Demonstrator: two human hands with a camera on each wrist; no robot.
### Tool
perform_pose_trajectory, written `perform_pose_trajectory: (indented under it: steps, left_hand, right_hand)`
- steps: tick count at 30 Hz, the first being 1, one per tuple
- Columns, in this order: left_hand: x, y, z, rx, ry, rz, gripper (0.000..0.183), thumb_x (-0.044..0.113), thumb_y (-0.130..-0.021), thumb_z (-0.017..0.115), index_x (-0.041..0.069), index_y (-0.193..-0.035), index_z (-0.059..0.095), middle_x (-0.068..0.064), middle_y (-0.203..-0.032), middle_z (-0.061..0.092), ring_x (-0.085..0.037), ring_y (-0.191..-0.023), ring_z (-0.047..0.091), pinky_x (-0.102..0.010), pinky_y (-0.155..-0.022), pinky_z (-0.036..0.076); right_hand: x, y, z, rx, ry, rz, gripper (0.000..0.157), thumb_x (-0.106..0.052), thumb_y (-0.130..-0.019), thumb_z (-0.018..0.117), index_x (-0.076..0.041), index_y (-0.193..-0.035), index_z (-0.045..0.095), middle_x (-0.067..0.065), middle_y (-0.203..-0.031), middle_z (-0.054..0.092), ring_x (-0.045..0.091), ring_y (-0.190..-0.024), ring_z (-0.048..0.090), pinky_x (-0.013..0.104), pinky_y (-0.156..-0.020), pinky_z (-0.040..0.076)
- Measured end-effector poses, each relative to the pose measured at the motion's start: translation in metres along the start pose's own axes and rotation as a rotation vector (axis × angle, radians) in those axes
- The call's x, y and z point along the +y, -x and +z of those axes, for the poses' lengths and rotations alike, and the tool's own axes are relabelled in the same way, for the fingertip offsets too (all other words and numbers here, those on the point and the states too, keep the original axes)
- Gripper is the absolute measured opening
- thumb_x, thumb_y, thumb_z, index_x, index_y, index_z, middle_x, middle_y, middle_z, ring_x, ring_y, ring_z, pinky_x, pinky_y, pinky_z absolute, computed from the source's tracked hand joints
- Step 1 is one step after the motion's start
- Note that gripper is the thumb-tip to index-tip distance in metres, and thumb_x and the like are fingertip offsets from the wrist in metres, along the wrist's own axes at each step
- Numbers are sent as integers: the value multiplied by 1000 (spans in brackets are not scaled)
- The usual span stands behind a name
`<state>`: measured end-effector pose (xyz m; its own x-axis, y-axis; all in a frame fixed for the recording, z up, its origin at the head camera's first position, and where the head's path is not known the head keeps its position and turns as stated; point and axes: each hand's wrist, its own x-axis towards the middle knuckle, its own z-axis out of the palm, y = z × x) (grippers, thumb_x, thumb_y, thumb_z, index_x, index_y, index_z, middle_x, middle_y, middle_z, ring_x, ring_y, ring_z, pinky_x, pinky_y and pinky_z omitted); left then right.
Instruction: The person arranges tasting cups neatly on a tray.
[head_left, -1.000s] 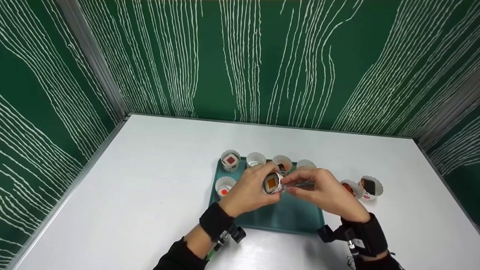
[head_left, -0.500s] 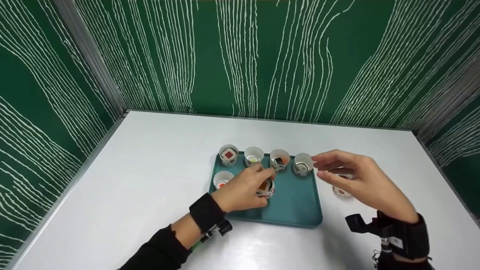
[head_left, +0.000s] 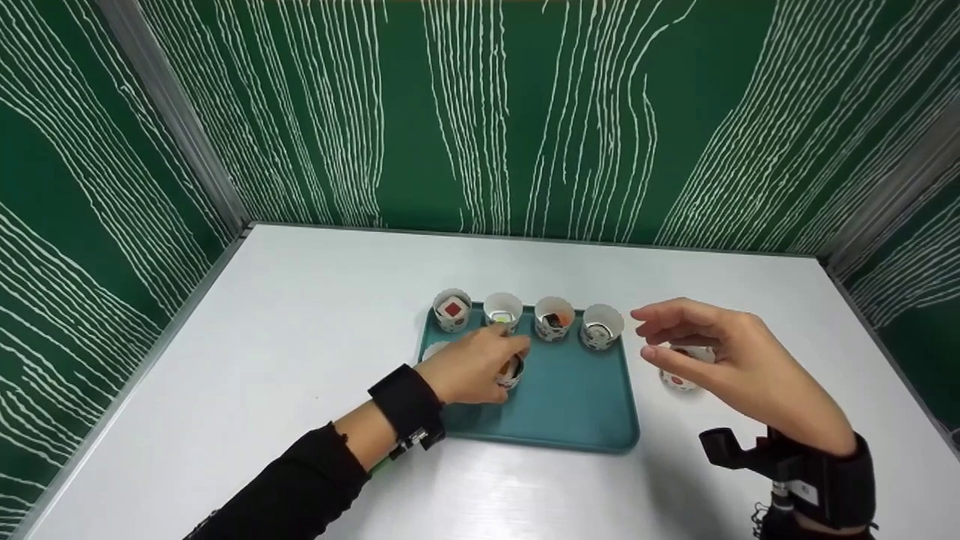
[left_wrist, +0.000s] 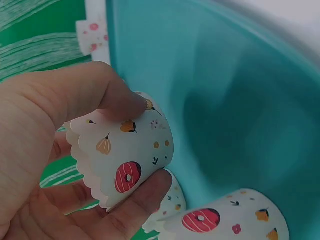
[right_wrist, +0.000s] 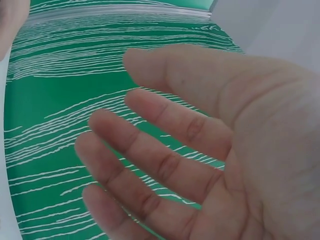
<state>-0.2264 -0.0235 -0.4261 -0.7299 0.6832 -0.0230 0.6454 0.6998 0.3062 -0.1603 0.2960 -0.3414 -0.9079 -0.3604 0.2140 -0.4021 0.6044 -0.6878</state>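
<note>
My left hand (head_left: 471, 367) grips a paper baking cup (head_left: 510, 373) low over the teal tray (head_left: 577, 405), thumb on one side and fingers on the other. Doughnuts and flowers are printed on that cup; its contents, with an orange-brown patch, are mostly hidden in the head view. Another cup (left_wrist: 230, 215) stands close beside it in the left wrist view. My right hand (head_left: 739, 367) hovers right of the tray with nothing in its grasp, thumb and fingers apart. Behind its fingers stands a printed cup (head_left: 679, 380), partly covered.
Along the tray's back edge stand several filled cups: one with a red square (head_left: 452, 310), one with yellow-green (head_left: 502, 315), one black and orange (head_left: 554, 321), one with pale contents (head_left: 601, 328). A white table (head_left: 322, 300) surrounds the tray, with green walls (head_left: 405, 112) behind.
My left hand has lowered the cup toward the tray and carried it left. My right hand has let go of that cup and moved off to the right.
</note>
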Motion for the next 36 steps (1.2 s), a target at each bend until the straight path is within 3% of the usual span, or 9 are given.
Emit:
perform_pose_trajectory:
  steps: [8, 16, 25, 36]
  left_hand:
    - [-6, -8, 1, -30, -35, -13, 63, 8, -84, 86, 8, -142, 64, -15, -128, 67, -21, -103, 66, -31, -81, 58]
    - [-10, -13, 3, -57, -66, -5, 59, 10, -84, 87, 9, -138, 66, -12, -119, 69, -17, -93, 64, -28, -73, 54]
    - [-12, -18, 6, -91, -64, -6, 39, 6, -83, 85, 12, -117, 68, -7, -100, 72, -13, -78, 58, -25, -64, 45]
    - [-12, -20, 5, -103, -31, -26, 46, 8, -81, 89, 11, -122, 69, -7, -104, 72, -13, -81, 60, -26, -66, 50]
  right_hand:
    - [-2, 5, -5, 35, 78, -2, 32, -24, -100, 79, -32, -131, 73, -12, -116, 79, 0, -101, 75, 13, -86, 55]
    - [0, 5, -6, 40, 86, 2, 33, -25, -100, 79, -33, -131, 72, -13, -117, 78, 0, -102, 74, 12, -88, 54]
    - [3, 6, -7, 34, 96, 18, 33, -27, -101, 77, -34, -133, 72, -13, -117, 78, -1, -103, 73, 14, -88, 55]
    - [7, 8, -10, 45, 85, 12, 34, -24, -101, 77, -30, -134, 72, -10, -115, 78, 0, -100, 73, 9, -88, 53]
